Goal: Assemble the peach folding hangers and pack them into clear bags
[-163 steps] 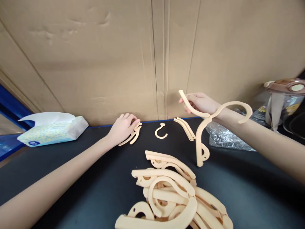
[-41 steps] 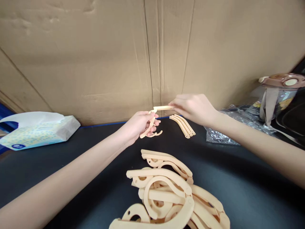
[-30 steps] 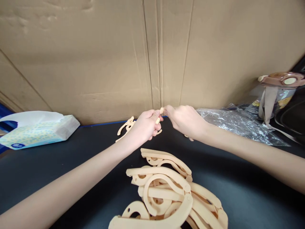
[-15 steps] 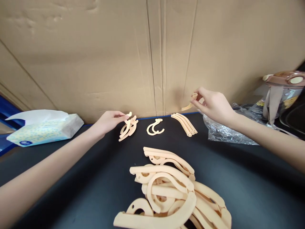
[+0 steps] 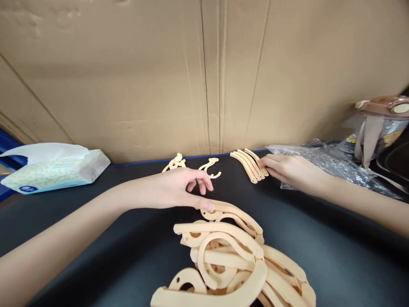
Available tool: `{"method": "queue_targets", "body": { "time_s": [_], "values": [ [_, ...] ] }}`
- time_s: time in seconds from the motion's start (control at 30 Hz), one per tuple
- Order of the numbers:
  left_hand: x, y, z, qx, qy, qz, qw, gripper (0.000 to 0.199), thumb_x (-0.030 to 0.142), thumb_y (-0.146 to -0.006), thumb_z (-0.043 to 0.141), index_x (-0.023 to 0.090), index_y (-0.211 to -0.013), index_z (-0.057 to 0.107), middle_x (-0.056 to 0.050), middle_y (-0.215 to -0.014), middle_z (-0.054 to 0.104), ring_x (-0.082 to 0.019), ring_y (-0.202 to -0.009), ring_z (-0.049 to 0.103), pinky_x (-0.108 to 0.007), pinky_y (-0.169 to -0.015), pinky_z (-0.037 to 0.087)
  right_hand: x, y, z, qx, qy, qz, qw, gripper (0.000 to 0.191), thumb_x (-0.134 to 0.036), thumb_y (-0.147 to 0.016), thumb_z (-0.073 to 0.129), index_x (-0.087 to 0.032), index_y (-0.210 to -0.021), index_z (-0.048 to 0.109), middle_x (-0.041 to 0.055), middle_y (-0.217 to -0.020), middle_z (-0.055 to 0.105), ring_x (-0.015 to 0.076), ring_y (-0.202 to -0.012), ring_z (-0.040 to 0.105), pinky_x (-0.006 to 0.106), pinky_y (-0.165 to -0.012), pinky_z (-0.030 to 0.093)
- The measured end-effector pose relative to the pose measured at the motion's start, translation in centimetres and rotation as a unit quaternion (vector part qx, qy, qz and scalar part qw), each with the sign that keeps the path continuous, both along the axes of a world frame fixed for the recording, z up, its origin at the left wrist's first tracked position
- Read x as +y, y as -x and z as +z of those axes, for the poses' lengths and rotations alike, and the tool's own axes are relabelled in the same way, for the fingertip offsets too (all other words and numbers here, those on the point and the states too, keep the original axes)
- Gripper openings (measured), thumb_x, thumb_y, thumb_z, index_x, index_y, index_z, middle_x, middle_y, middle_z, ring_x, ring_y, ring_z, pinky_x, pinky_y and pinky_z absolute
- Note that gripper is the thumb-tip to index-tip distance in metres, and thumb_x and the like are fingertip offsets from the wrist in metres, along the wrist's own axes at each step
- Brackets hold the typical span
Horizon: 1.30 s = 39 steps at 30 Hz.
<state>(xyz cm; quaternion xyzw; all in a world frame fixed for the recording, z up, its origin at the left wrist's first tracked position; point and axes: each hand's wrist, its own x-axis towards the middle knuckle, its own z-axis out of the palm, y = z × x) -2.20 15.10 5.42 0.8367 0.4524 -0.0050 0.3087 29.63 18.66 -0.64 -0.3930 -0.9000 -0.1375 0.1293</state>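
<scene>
The left hand (image 5: 179,189) is spread, with its thumb and fingers apart; the thumb is over the end of the top hanger in the pile of pale peach, curved, folded plastic hangers (image 5: 228,258), and I cannot tell if it touches; half a second ago this hand was back at the left, at the small heap of pale, bent plastic parts (image 5: 174,163), which it now partly hides. The right hand (image 5: 292,170) is well apart from the left one; it was up in the air with a strip, and now it is low, its fingertips at the right end of the row of thin, pale, curved strips (image 5: 249,166); one more strip lies there now, and I cannot tell if the fingers pinch it; the pale plastic hooks (image 5: 209,163) sit between heap and row; the big pile looks the same, near the front of the black tabletop (image 5: 118,256).
</scene>
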Motion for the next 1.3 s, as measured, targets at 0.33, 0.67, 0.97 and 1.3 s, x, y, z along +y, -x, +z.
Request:
{"method": "queue_targets", "body": {
  "time_s": [0.33, 0.67, 0.97, 1.3],
  "values": [
    [0.1, 0.1, 0.3, 0.027, -0.003, -0.013, 1.0, 0.021, 0.044, -0.074, 0.068, 0.027, -0.086, 0.068, 0.001, -0.088, 0.064, -0.018, -0.082, 0.055, -0.023, -0.065, 0.038, -1.8, 2.2, 2.0, 0.072, 0.091, 0.015, 0.993, 0.025, -0.022, -0.093, 0.039, -0.02, -0.1, 0.063, 0.0063, -0.098, 0.069, 0.021, -0.089, 0.063, 0.035, -0.078, 0.046],
    [1.0, -0.5, -0.3, -0.033, -0.039, -0.033, 0.998, 0.024, 0.04, -0.09, 0.048, 0.021, -0.087, 0.062, -0.001, -0.083, 0.064, -0.016, -0.074, 0.055, -0.025, -0.064, 0.038, -4.2, 9.4, 3.3, 0.147, 0.277, 0.076, 0.947, 0.025, -0.04, -0.09, 0.052, -0.021, -0.091, 0.068, -0.0014, -0.072, 0.065, 0.0118, -0.063, 0.055, 0.025, -0.058, 0.036],
    [2.6, -4.2, -0.6, -0.418, 0.098, 0.195, 0.882, 0.011, 0.022, -0.08, 0.062, 0.012, -0.076, 0.066, -0.004, -0.08, 0.061, -0.01, -0.069, 0.051, -0.023, -0.064, 0.039, -1.9, 10.4, 5.5, 0.091, 0.017, -0.087, 0.992, 0.027, -0.033, -0.092, 0.04, -0.016, -0.087, 0.061, 0.0055, -0.072, 0.065, 0.0162, -0.058, 0.055, 0.026, -0.049, 0.022],
    [2.8, -5.8, 0.3, -0.437, 0.061, 0.24, 0.865, 0.027, 0.031, -0.091, 0.05, 0.014, -0.073, 0.062, 0.003, -0.06, 0.039, -0.008, -0.05, 0.035, -0.022, -0.048, 0.027, -0.5, 9.2, 6.2, -0.02, -0.137, -0.08, 0.987, 0.019, -0.015, -0.093, 0.035, -0.016, -0.091, 0.054, 0.0095, -0.075, 0.065, 0.0184, -0.064, 0.056, 0.029, -0.047, 0.018]
  ]
}}
